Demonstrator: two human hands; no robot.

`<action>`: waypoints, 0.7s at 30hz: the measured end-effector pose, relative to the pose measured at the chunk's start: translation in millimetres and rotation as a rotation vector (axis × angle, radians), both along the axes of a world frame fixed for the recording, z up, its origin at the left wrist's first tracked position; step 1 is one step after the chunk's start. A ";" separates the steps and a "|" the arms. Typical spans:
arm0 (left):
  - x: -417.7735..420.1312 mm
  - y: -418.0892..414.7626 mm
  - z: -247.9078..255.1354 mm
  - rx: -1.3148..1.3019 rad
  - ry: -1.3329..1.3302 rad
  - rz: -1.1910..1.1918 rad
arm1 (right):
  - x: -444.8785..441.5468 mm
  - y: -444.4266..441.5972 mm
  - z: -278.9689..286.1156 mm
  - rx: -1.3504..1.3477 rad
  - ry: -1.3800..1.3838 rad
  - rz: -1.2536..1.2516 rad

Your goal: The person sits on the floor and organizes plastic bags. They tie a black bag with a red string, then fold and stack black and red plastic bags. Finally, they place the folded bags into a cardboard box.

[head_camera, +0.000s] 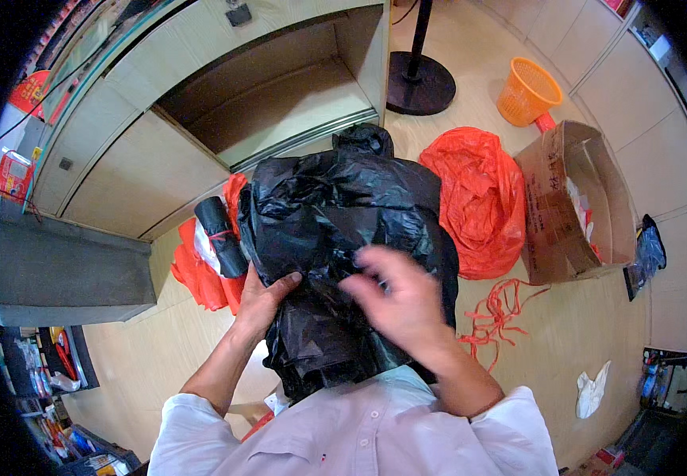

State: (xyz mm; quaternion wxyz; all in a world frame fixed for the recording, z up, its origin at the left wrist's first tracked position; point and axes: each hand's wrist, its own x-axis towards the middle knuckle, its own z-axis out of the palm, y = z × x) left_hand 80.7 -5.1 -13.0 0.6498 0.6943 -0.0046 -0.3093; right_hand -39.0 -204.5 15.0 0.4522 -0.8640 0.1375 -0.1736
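A large heap of black plastic bags (343,202) fills the space before my body, wrinkled and glossy. My left hand (266,300) grips the heap's left edge, thumb on top and the other fingers partly hidden beneath. Over the middle of the plastic is my right hand (400,297), blurred by motion. Its thumb and fingers are apart, and no held thing can be seen between them. Left of the heap, a black roll (221,237) tied with a pink string rests on red plastic bags (191,276).
An open-fronted cabinet (194,149) stands ahead. To the right are a red plastic bundle (479,202), a cardboard box (548,208), an orange basket (528,92) and a round black stand base (420,83). Red strings (495,315) and a white scrap (592,390) lie on the floor.
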 end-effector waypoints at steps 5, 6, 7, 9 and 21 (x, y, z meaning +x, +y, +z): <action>4.5 -4.6 -6.4 -0.042 0.085 -0.014 | -33.1 -98.3 -35.3 0.710 0.021 -0.503; 6.5 -4.6 -5.2 -0.016 0.063 -0.022 | -32.0 -104.0 -41.9 0.726 0.159 -0.397; 7.8 -4.4 -4.1 0.009 0.041 -0.031 | -30.6 -101.6 -49.3 0.645 0.155 -0.363; 9.6 -6.1 1.3 0.033 0.027 -0.042 | -26.9 -103.5 -50.7 0.634 0.179 -0.329; 19.8 -3.3 13.9 0.014 -0.007 -0.048 | 2.7 -81.6 -15.6 1.305 -0.071 -0.082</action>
